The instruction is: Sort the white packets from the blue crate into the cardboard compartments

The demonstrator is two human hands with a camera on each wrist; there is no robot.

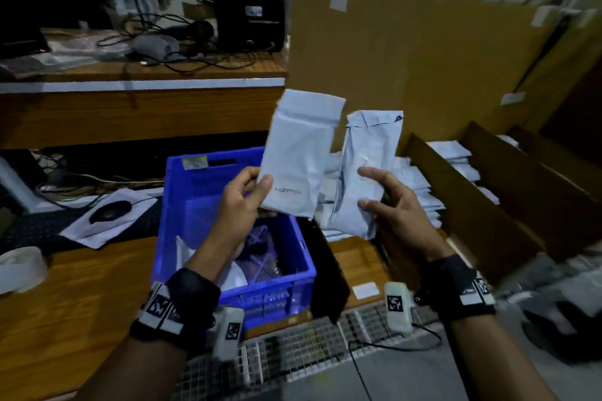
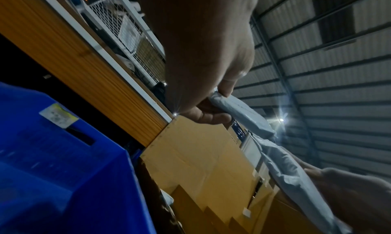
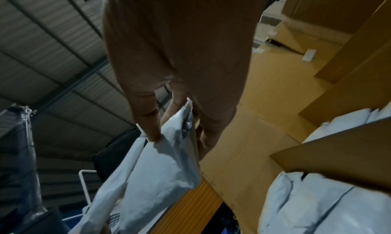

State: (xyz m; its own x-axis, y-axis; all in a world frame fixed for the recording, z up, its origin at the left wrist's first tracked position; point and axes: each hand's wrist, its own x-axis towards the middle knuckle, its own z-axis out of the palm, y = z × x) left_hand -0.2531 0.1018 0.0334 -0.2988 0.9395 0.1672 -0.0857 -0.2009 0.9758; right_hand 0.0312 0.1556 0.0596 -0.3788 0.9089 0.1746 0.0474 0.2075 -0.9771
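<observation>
I hold two white packets upright above the blue crate (image 1: 182, 205). My left hand (image 1: 265, 197) pinches the lower edge of the left packet (image 1: 299, 153), which carries faint print. My right hand (image 1: 366, 187) grips the crumpled right packet (image 1: 365, 146) between thumb and fingers. In the left wrist view my left hand (image 2: 213, 104) pinches its packet (image 2: 243, 114) edge-on. In the right wrist view the fingers (image 3: 148, 117) clamp the right packet (image 3: 165, 167). The cardboard compartments (image 1: 472, 205) at the right hold stacked white packets (image 1: 417, 185). A few white packets lie in the crate.
A tall cardboard wall (image 1: 407, 58) backs the compartments. A black panel (image 1: 325, 264) leans between crate and compartments. A tape roll (image 1: 19, 267) and a mouse (image 1: 109, 210) lie on the left. Wire mesh (image 1: 293, 345) runs along the near edge. A shelf with cables (image 1: 163, 42) stands behind.
</observation>
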